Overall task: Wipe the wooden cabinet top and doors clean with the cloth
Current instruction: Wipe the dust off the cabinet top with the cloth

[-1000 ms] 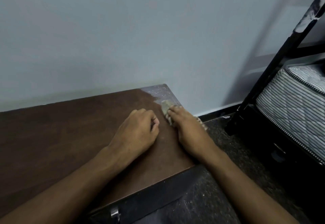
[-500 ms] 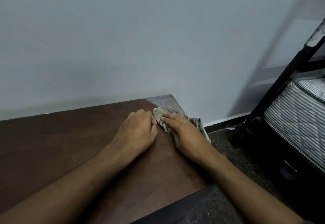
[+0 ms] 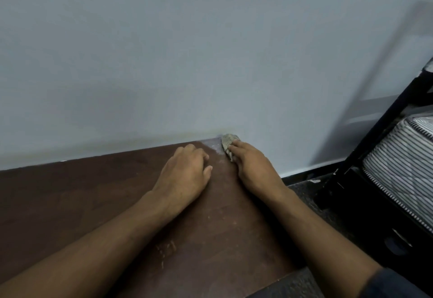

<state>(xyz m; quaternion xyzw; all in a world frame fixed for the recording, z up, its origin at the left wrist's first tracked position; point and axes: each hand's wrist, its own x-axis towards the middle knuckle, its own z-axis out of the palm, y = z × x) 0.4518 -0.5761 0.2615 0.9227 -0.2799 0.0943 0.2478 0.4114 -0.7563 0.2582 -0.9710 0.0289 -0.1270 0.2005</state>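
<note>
The dark brown wooden cabinet top (image 3: 77,199) fills the lower left, its back edge against the wall. My right hand (image 3: 254,169) presses a small grey-green cloth (image 3: 228,143) onto the far right corner, where a pale dusty patch (image 3: 214,147) shows. Only the cloth's front part sticks out beyond my fingers. My left hand (image 3: 185,176) rests knuckles-up on the top just left of the right hand, fingers curled with nothing visible in them. The cabinet doors are out of view.
A plain grey wall (image 3: 187,51) rises right behind the cabinet. To the right stands a black bed frame (image 3: 384,119) with a striped mattress (image 3: 403,166), above a dark speckled floor (image 3: 311,194). Pale scratches mark the wood near the front edge (image 3: 166,251).
My right hand has pushed the cloth forward and right, up into the far corner by the wall. The left hand has stayed beside it. The camera has tilted up a little.
</note>
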